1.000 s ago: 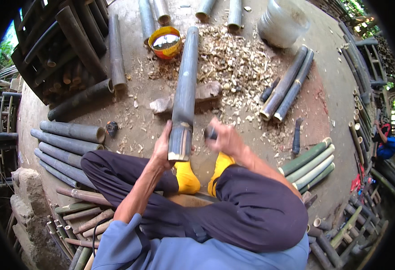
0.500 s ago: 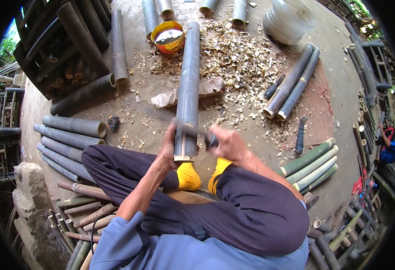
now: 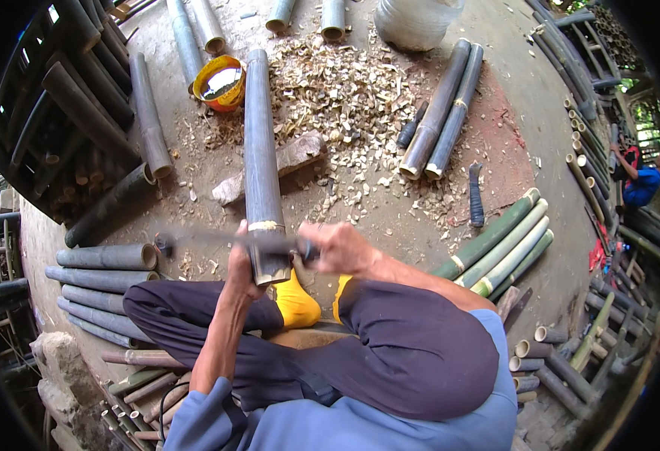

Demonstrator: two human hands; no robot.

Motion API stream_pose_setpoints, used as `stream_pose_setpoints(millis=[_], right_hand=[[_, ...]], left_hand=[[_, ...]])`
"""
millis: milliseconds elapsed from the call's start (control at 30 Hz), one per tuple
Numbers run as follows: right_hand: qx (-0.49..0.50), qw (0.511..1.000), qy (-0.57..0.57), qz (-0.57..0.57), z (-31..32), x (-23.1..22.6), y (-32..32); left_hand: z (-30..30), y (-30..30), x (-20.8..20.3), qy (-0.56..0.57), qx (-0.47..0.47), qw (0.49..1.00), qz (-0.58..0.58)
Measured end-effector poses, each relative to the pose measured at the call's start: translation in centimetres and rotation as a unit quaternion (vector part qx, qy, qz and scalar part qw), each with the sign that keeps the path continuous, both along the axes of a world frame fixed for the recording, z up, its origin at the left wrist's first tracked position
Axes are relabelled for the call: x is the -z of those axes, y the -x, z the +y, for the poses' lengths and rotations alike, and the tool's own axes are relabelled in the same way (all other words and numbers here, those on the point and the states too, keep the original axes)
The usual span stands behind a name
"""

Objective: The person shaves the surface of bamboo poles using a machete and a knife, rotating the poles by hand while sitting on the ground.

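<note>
I sit on the ground with a long dark bamboo pole (image 3: 258, 150) running away from me, its middle resting on a wooden block (image 3: 296, 154). My left hand (image 3: 241, 264) grips the pole's near end, just below a pale ring. My right hand (image 3: 339, 248) is closed on the handle of a long knife (image 3: 209, 239). The blurred blade lies crosswise over the pole's near end and reaches out to the left. My yellow footwear (image 3: 296, 301) shows just under the pole's end.
Pale shavings (image 3: 345, 90) litter the ground beyond. A yellow bowl (image 3: 221, 81), a white sack (image 3: 416, 22), two cut bamboo pieces (image 3: 443, 113), another knife (image 3: 476, 195), green bamboo (image 3: 503, 240) and stacked poles (image 3: 104, 259) surround me. Another person (image 3: 642, 180) crouches far right.
My right hand has brought the knife from beside the pole to lie across its near end, the blade now stretching left. My left hand has kept its hold on the pole.
</note>
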State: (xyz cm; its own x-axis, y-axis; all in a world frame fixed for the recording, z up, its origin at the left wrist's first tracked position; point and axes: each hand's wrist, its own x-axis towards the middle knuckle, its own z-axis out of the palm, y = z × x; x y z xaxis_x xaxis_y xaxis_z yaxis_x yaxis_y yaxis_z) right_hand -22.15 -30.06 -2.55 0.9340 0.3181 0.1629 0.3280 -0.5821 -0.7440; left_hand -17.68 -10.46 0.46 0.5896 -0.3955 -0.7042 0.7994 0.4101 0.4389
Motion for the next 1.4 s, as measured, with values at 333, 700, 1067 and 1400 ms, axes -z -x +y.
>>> stream_pose_setpoints(millis=[333, 700, 1067, 1400], right_hand=[[-0.001, 0.995, 0.042, -0.087, -2.0, -0.2, -0.7], [0.03, 1.0, 0.005, 0.002, 0.2, -0.4, -0.1], [0.005, 0.998, 0.022, -0.064, -1.7, 1.8, -1.3], [0.121, 0.98, -0.023, 0.156, -2.5, 1.6, -2.4]], left_hand=[[-1.4, 0.5, -1.1, 0.009, 0.037, 0.999, -0.011], [-0.9, -0.2, 0.3, -0.083, -0.011, 0.996, 0.013], [-0.3, 0.5, 1.3, 0.016, 0.042, 0.999, -0.014], [-0.4, 0.4, 0.9, 0.03, -0.014, 0.999, -0.002]])
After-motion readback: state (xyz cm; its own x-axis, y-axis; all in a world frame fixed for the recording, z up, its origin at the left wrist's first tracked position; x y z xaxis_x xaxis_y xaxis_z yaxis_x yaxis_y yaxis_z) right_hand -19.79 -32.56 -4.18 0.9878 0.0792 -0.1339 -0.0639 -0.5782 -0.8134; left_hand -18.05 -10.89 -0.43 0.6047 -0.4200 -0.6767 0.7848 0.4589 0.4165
